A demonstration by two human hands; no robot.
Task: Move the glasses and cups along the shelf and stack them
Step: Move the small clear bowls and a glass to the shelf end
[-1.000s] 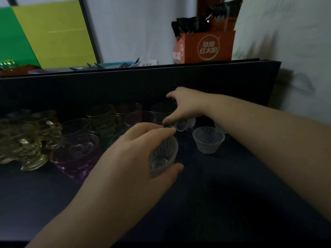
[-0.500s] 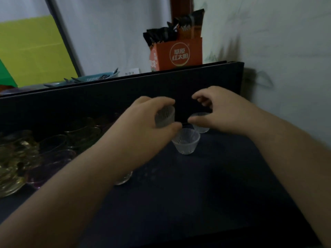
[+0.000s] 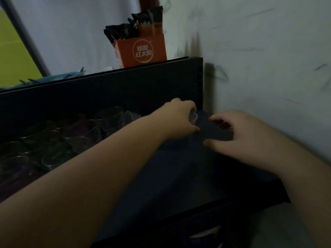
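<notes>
My left hand (image 3: 180, 119) reaches to the back right corner of the dark shelf (image 3: 179, 179) and is shut on a small clear ribbed cup (image 3: 194, 117), of which only the rim shows past the fingers. My right hand (image 3: 238, 135) hovers just right of it, fingers curled and spread over the shelf. A faint glint lies under its fingers, and I cannot tell whether it holds a cup. A cluster of dim tinted glasses (image 3: 53, 140) stands at the left, with a clear glass (image 3: 109, 119) and a small cup (image 3: 131, 115) nearer my left wrist.
A dark back panel (image 3: 107, 93) rises behind the shelf. On top of it stand an orange box of sachets (image 3: 143, 51) and a blue basket (image 3: 59, 78). A white wall (image 3: 268, 68) closes the right side. The shelf's front edge (image 3: 232, 204) runs below my arms.
My left hand has carried the ribbed cup right and back to the corner. My right hand has shifted right and nearer. The view has swung right; the loose ribbed cup is out of sight.
</notes>
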